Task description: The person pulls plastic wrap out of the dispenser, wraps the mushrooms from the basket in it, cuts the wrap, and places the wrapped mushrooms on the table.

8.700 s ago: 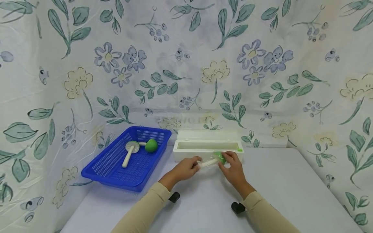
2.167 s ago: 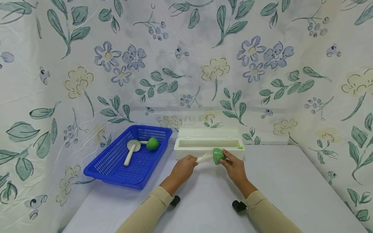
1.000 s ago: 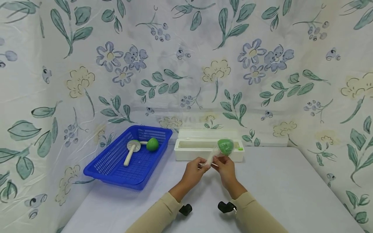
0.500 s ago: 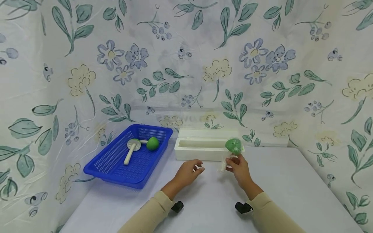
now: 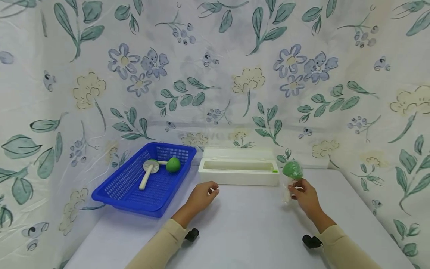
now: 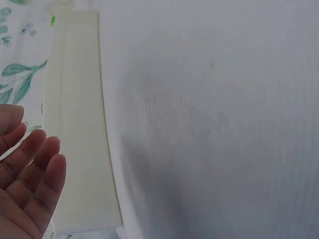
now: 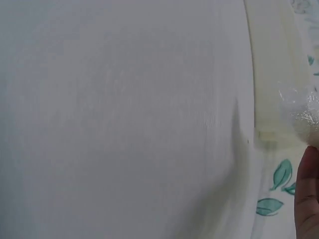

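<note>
Wrapped in clear film, a mushroom-shaped piece (image 5: 292, 170) with a green cap and pale stem is held up at the right. My right hand (image 5: 306, 197) pinches it just under the cap; loose film hangs below. In the right wrist view, shiny film (image 7: 300, 110) shows above my right hand (image 7: 307, 199). My left hand (image 5: 200, 195) is apart from everything, over the table in front of a long white box (image 5: 238, 178). The left wrist view shows my left hand (image 6: 32, 184) with loosely bent fingers beside that box (image 6: 79, 119).
A blue plastic basket (image 5: 129, 192) stands at the left. It holds two unwrapped green-and-white mushroom shapes, one stem-up (image 5: 150, 167), one showing its green cap (image 5: 173, 164). The white box stands lid up, with a green slider (image 5: 275, 170). A floral curtain (image 5: 215, 93) hangs behind.
Both hands held the mushroom shape and its film earlier. My left hand has let go and drawn back left. My right hand has carried the wrapped piece right, past the box's end.
</note>
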A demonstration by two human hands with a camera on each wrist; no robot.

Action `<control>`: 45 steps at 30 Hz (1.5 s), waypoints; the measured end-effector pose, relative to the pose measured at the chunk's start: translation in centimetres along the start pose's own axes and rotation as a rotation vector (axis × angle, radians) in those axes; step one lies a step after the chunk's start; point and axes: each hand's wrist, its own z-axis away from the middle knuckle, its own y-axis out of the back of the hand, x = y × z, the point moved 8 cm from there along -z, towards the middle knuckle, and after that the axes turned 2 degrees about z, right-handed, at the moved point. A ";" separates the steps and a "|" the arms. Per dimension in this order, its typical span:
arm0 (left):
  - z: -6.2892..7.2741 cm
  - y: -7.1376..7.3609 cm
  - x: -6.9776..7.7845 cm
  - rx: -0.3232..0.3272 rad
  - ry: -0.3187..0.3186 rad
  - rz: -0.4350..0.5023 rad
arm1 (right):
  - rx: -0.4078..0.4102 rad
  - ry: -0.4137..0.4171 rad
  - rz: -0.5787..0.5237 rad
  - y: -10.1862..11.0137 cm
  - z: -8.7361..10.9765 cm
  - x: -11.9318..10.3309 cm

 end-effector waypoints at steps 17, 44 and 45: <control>1.2 1.8 -1.8 0.034 0.072 0.011 | 0.064 0.061 0.326 7.6 1.1 2.8; 0.0 9.9 1.4 0.088 0.062 -0.044 | -0.001 -0.046 0.706 14.3 1.7 6.4; 0.1 10.4 1.2 0.095 0.058 -0.055 | -0.008 -0.066 0.711 14.4 1.7 6.5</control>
